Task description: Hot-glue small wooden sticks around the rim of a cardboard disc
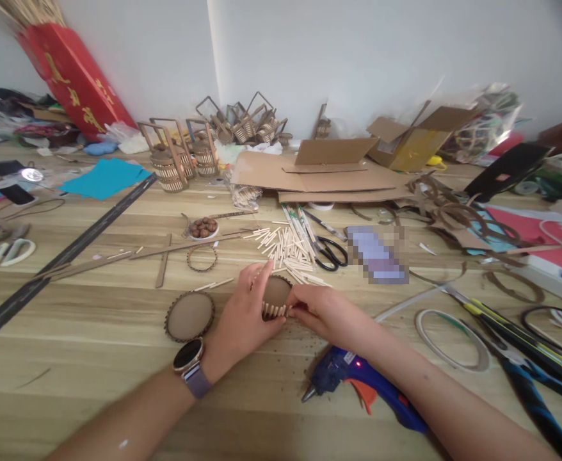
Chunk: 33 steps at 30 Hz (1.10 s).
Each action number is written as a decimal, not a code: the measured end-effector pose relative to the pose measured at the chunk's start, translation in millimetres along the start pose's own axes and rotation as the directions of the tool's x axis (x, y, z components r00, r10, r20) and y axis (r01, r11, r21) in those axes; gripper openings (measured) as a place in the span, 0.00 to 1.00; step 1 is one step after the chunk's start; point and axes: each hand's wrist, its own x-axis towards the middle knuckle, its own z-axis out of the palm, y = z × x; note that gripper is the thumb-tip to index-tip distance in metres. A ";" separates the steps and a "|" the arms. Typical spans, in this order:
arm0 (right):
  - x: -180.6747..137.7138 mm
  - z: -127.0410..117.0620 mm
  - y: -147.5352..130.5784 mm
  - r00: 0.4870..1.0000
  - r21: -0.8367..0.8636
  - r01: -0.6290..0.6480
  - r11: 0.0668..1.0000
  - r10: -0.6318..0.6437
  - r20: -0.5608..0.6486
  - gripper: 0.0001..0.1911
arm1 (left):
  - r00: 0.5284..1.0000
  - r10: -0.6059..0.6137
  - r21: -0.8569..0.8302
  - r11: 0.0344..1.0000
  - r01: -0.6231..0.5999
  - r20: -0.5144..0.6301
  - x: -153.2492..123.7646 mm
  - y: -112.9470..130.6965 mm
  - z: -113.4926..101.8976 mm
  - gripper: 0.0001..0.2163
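Note:
My left hand (248, 307) wraps round the near left side of a small round cardboard basket base (277, 291), holding it on the table. A row of short wooden sticks (274, 311) stands along its near edge. At the right end of that row, the pinched fingers of my right hand (317, 310) touch the rim; whatever is between the fingertips is too small to make out. Left of my hands lies a cardboard disc with a notched rim (189, 315). A pile of loose sticks (285, 248) lies just beyond. Under my right forearm rests a blue glue gun (338, 371).
Black-handled scissors (331, 255), a tape roll (452, 339) and pliers (525, 378) lie to the right. A bowl of brown nuts (203, 228) and a small ring (202, 258) sit ahead. Finished lidded baskets (168, 169) and cardboard sheets (266, 169) stand at the back.

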 end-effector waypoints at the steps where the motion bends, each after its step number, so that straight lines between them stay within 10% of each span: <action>1: 0.1 0.0 -0.1 1.000 0.002 0.003 1.000 -0.003 0.001 0.07 | 1.000 0.001 0.000 1.000 -0.001 -0.001 0.1 0.1 -0.1 0.43; 33: -1.3 0.5 -2.1 1.000 0.023 0.012 1.000 -0.012 -0.014 0.08 | 0.998 0.052 0.004 0.999 -0.052 -0.018 -1.0 1.0 0.2 0.42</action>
